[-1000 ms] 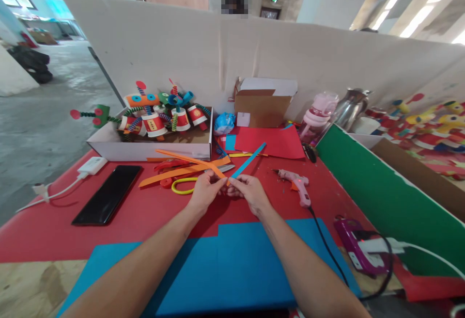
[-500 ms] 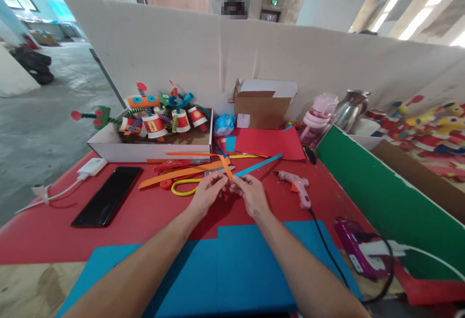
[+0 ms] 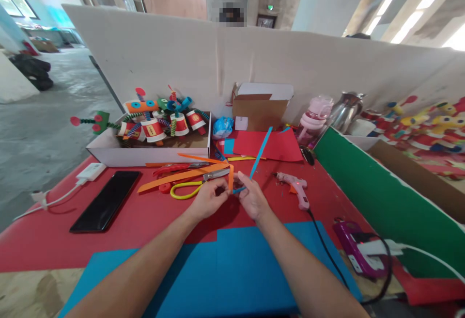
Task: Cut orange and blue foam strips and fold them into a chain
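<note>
Over the red tabletop, my left hand [image 3: 210,198] pinches the joined end of two narrow paper strips. The orange paper strip [image 3: 231,175] rises from my fingertips and bends off to the left. My right hand [image 3: 251,195] is closed on the blue paper strip [image 3: 260,154], whose long free end points up and away. Near my left hand lie yellow-handled scissors [image 3: 187,190] and a wider orange paper piece [image 3: 178,178]. A pink glue gun [image 3: 296,187] with a lit red light rests to the right of my right hand.
Blue sheets [image 3: 247,269] cover the table's front. A black phone [image 3: 107,201] lies left. Behind it, a white box [image 3: 152,155] holds several paper-cup figures [image 3: 152,130]. A green-sided box [image 3: 385,201] and a purple power bank [image 3: 358,247] stand right; red paper [image 3: 269,144] lies behind.
The blue strip has swung from a low slant to a steeper upright angle, bent near my fingers. The orange strip now stands more vertical. My hands have come slightly nearer to me.
</note>
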A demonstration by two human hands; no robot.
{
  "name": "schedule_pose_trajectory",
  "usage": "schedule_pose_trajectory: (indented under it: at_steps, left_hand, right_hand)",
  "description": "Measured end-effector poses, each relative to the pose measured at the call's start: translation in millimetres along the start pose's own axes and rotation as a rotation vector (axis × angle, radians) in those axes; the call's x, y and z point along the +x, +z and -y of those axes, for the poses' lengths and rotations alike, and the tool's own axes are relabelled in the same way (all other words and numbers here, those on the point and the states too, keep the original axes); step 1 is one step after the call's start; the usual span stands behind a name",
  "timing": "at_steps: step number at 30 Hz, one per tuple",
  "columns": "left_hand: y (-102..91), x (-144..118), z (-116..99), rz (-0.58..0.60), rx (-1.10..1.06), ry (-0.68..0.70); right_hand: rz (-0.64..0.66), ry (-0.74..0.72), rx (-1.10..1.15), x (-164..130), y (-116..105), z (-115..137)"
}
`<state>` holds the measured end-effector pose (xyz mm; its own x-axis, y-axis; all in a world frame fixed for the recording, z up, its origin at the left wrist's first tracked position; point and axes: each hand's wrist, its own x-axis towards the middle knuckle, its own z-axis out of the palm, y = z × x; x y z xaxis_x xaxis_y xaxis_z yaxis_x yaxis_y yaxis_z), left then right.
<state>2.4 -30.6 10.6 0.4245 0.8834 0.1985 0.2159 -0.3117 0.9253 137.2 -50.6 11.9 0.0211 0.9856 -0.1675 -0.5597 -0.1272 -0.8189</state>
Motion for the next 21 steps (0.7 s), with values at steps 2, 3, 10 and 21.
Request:
schedule_pose_trajectory:
  at_steps: [2,3,10,21]
  left_hand:
    - [1.2,-0.4,0.3,0.096,-0.038,-0.008]
    - [1.7,-0.8,-0.1,0.123,-0.044,-0.017]
    - [0.8,-1.2,-5.5,0.077,-0.013,-0.107]
    - [-3.0,4.0,-0.4,-0.015,-0.38,-0.425]
  right_hand:
    - [0.015,0.023,-0.038,0.4,-2.4,3.4]
    - [0.013,0.016,-0.055,0.3,-3.2,4.9]
    - [-0.107,-0.241,0.025,4.3,-7.3,15.0]
    - [-0.017,0.147,-0.112,5.3,-10.1,2.4]
